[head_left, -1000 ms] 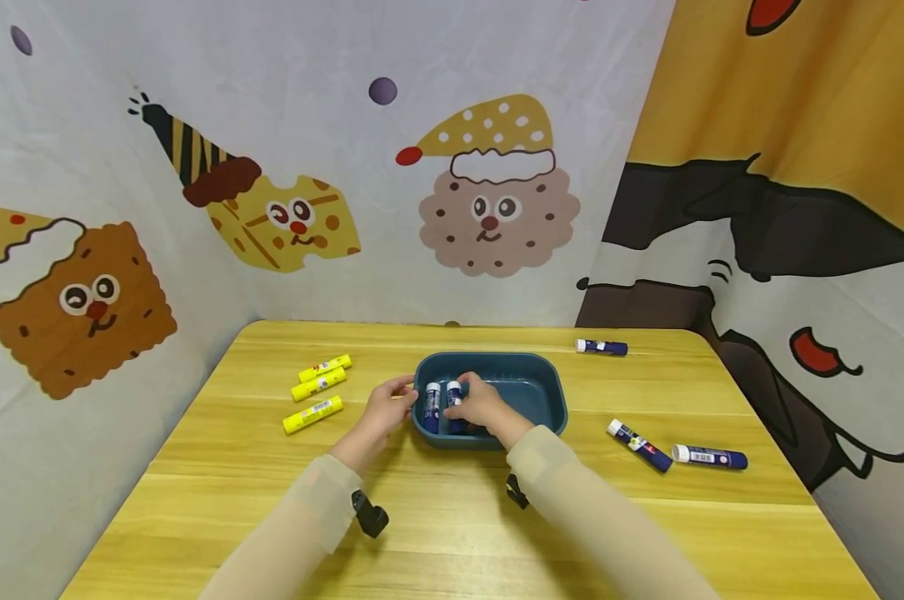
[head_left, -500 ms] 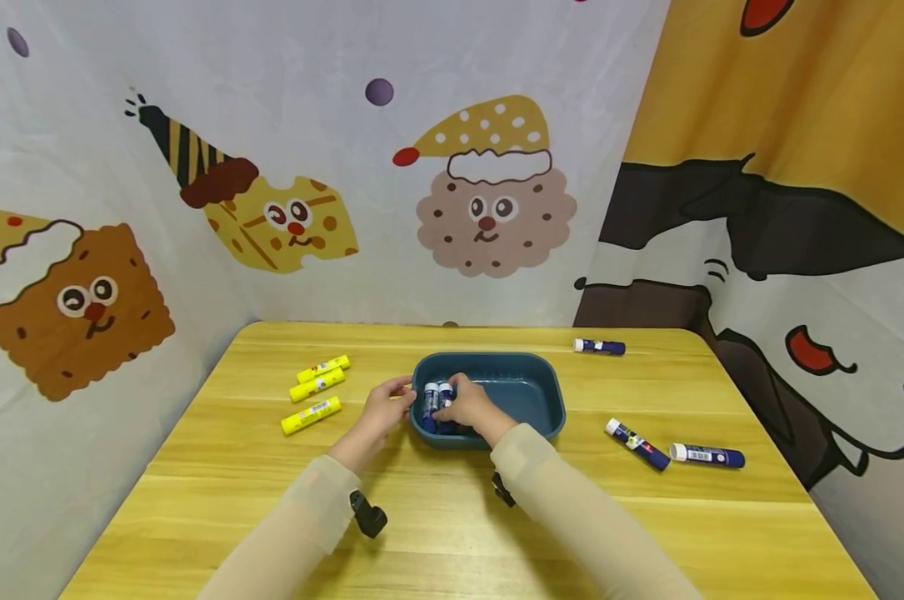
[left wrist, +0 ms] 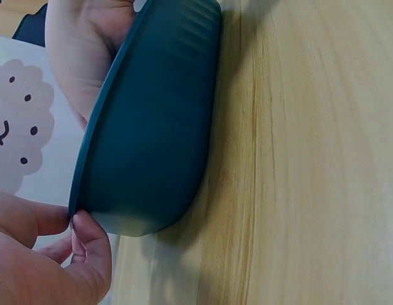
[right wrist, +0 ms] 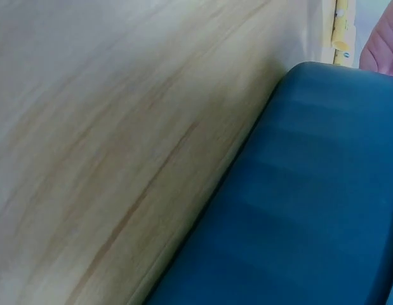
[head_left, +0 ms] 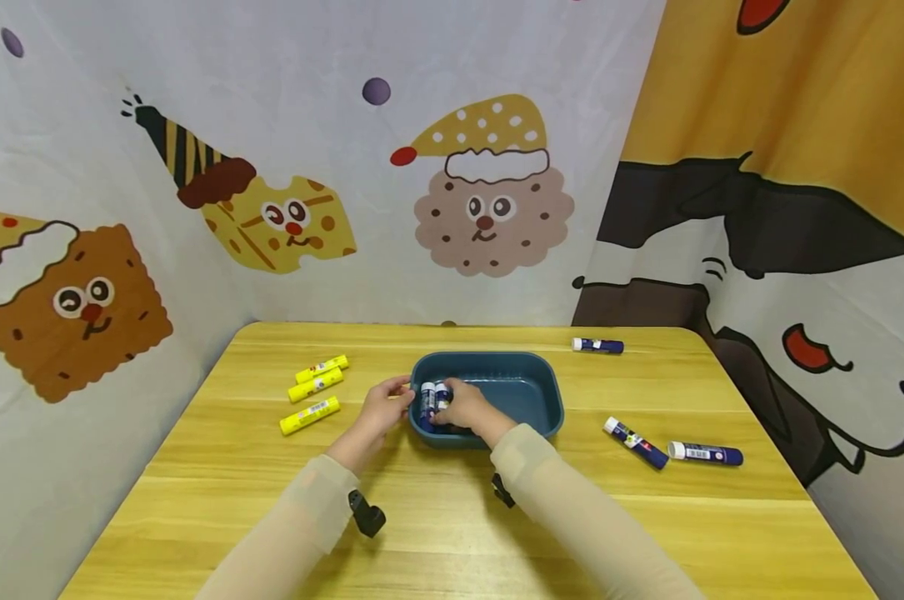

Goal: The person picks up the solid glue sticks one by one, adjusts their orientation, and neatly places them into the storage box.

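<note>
My left hand [head_left: 380, 412] pinches the left rim of a dark teal plastic bin [head_left: 526, 402]. In the left wrist view, the thumb and a finger of the left hand [left wrist: 50, 254] meet at the rim of the bin [left wrist: 152, 121]. Inside the bin, my right hand [head_left: 476, 412] holds a navy glue stick [head_left: 442, 395] with a white cap. Close along its left side lies a second navy glue stick [head_left: 427, 403], by the bin's left wall. The right wrist view shows the bin's outer wall [right wrist: 298, 190], with the right hand out of sight.
Several yellow glue sticks lie left of the bin, the nearest glue stick [head_left: 310, 416] apart from the others. On the right are two more navy glue sticks [head_left: 636, 443] [head_left: 705, 453], and another navy glue stick [head_left: 597, 345] lies near the back edge of the wooden table [head_left: 452, 525].
My right hand has moved left inside the bin with its glue stick, narrowing the gap to the other one. The left hand stays at the rim.
</note>
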{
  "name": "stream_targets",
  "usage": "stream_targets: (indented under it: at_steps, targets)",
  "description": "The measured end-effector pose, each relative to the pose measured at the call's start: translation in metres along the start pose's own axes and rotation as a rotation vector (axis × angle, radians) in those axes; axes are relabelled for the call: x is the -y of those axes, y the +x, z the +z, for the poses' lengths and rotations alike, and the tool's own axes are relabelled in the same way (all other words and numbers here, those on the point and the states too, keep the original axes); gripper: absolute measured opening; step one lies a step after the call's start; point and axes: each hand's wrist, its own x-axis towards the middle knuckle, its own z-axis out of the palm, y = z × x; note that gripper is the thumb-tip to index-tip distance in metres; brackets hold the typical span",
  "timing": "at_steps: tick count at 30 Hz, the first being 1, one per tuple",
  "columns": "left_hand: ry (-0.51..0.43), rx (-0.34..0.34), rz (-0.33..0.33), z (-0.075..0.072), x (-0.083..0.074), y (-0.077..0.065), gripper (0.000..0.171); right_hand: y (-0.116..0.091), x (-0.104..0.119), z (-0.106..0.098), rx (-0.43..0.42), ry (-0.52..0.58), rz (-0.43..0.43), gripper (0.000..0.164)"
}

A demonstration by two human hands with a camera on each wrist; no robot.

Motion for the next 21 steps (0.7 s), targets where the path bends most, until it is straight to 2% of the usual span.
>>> stream_targets:
  at_steps: [5,11,14,21]
  targets:
    - [0.002,0.000,0.007,0.000,0.000,-0.001,0.036,-0.002,0.000,-0.002,0.007,-0.008,-0.030,0.079]
    - [0.006,0.006,-0.008,0.000,-0.001,-0.001,0.036,-0.006,0.000,-0.009,-0.025,-0.051,-0.106,0.078]
    - [0.007,0.007,-0.010,0.000,-0.001,-0.001,0.036,-0.010,0.000,-0.015,-0.032,-0.070,-0.160,0.075]
    - [-0.008,-0.003,0.010,0.001,0.000,-0.002,0.036,-0.026,-0.010,-0.040,-0.081,-0.117,-0.349,0.066]
